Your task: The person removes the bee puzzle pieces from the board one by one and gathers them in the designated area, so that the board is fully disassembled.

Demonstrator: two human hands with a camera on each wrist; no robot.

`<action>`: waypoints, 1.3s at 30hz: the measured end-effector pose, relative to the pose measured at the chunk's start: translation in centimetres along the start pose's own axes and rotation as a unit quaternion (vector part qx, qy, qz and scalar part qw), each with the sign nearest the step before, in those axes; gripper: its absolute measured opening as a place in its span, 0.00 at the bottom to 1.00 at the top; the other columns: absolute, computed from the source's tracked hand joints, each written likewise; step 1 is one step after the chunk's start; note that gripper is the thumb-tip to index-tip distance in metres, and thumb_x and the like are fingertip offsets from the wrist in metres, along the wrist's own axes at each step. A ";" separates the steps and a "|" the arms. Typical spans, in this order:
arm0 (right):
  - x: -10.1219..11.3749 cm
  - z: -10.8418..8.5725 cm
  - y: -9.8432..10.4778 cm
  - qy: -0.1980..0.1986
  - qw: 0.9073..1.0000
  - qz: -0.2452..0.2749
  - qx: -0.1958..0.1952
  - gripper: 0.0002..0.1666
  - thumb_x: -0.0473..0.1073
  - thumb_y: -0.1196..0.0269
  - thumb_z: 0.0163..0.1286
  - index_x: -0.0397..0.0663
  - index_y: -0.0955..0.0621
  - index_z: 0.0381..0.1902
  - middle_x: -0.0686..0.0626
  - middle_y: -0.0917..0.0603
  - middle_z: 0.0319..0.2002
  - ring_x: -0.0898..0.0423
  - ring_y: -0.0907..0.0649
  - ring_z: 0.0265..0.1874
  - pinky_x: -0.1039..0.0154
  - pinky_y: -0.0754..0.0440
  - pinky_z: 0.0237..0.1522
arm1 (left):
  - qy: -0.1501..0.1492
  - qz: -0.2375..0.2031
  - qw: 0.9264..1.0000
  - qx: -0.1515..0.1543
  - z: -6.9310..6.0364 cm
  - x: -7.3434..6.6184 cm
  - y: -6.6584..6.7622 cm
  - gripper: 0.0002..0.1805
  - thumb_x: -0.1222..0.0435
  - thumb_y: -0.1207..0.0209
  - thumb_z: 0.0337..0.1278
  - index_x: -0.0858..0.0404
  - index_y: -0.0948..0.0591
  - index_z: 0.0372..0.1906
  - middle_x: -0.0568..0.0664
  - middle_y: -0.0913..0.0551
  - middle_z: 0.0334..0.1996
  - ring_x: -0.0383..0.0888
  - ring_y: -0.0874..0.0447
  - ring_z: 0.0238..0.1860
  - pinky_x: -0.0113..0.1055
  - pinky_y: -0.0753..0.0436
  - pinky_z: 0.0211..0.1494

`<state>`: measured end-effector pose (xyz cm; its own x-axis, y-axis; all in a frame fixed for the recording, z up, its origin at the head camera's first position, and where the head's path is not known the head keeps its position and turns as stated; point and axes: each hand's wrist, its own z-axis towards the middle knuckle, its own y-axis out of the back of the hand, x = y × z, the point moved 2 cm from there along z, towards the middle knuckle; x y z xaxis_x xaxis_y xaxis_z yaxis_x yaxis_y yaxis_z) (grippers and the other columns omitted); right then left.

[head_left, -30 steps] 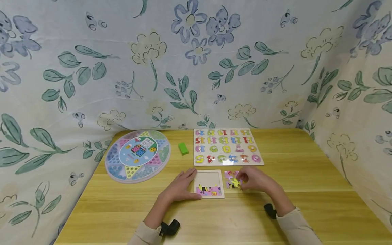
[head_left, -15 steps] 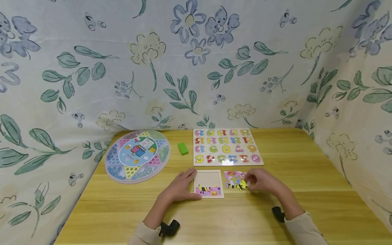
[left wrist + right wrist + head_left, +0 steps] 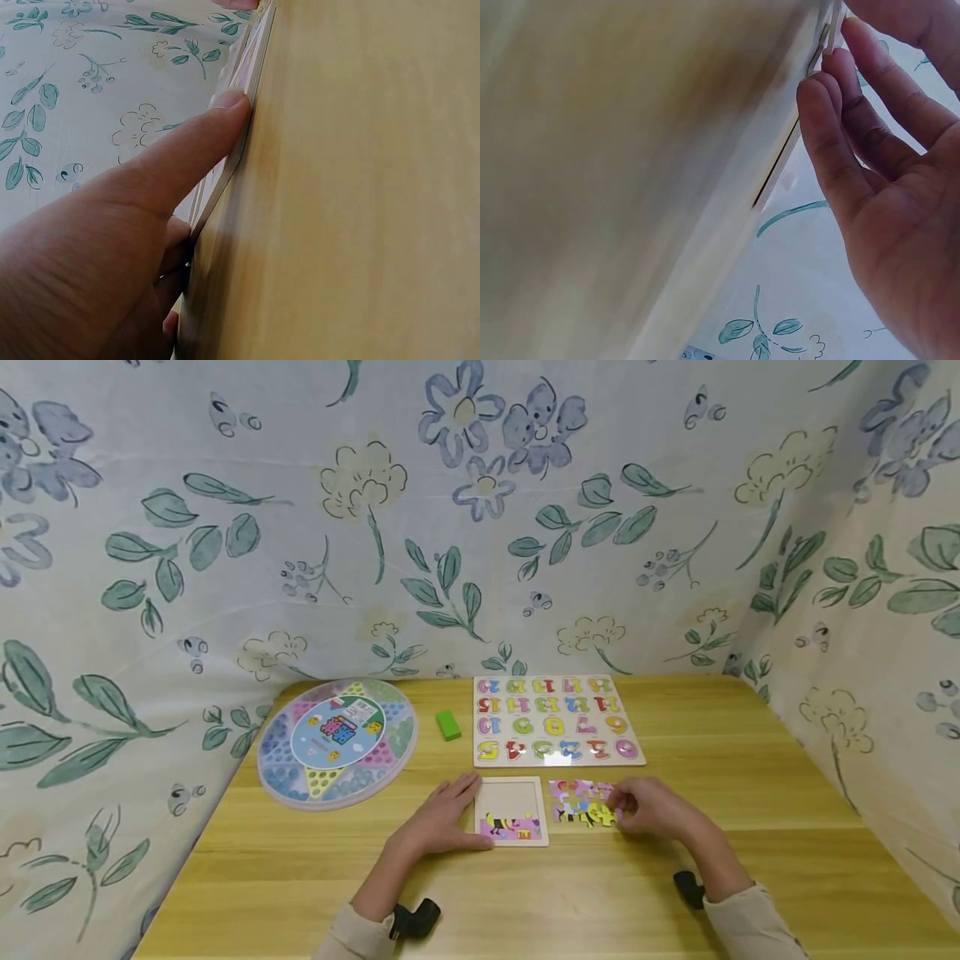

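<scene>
In the head view a square wooden puzzle tray (image 3: 545, 810) lies on the table, with pink pieces showing a bee (image 3: 504, 824) along its lower part. My left hand (image 3: 442, 820) holds the tray at its left side, thumb on the near edge and fingers at the far left corner. The thumb (image 3: 202, 139) rests on the tray edge in the left wrist view. Right of the tray lie several pink and yellow jigsaw pieces (image 3: 573, 802). My right hand (image 3: 648, 808) pinches a thin puzzle piece (image 3: 832, 34) at their right side; its picture is hidden.
Behind the tray lies a number puzzle board (image 3: 558, 722). A green block (image 3: 448, 724) sits left of that board. A round Chinese checkers board (image 3: 337, 743) lies at the left of the wooden table (image 3: 570, 902). Floral cloth (image 3: 480, 568) hangs behind.
My right hand has moved to the right along the loose pieces, and a yellow piece at its fingertips has shifted right too. My left hand stays on the tray.
</scene>
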<state>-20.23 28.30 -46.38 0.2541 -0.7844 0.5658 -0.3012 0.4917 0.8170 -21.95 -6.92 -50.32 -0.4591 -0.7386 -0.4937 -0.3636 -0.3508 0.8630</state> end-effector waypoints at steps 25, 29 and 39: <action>0.1 -0.4 0.1 0.005 1.000 0.000 0.005 0.10 0.31 0.35 0.52 0.41 0.18 0.35 0.52 0.19 0.31 0.60 0.23 0.31 0.70 0.23 0.31 | -0.005 -0.003 1.000 0.002 -0.2 -0.1 0.3 0.58 0.35 0.37 0.48 0.60 0.48 0.77 0.51 0.50 0.79 0.49 0.54 0.79 0.50 0.52 0.81; 0.1 -0.2 0.0 -0.004 1.000 -0.006 0.008 0.11 0.31 0.35 0.52 0.42 0.17 0.36 0.52 0.17 0.32 0.60 0.22 0.32 0.69 0.22 0.33 | -0.002 -0.001 1.000 0.003 -0.1 -0.1 0.2 0.59 0.35 0.37 0.47 0.59 0.48 0.78 0.50 0.50 0.79 0.48 0.55 0.79 0.49 0.52 0.81; 0.2 -0.1 0.0 -0.030 0.999 -0.014 0.015 0.11 0.32 0.34 0.54 0.43 0.17 0.37 0.52 0.17 0.33 0.59 0.22 0.33 0.67 0.21 0.35 | -0.005 0.000 1.000 0.000 -0.1 -0.1 0.2 0.58 0.35 0.37 0.47 0.60 0.47 0.77 0.51 0.49 0.79 0.49 0.54 0.79 0.50 0.51 0.81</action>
<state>-20.12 28.20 -46.22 0.2081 -0.8197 0.5337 -0.3227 0.4576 0.8286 -21.89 -6.95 -50.08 -0.4664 -0.7328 -0.4954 -0.3637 -0.3517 0.8626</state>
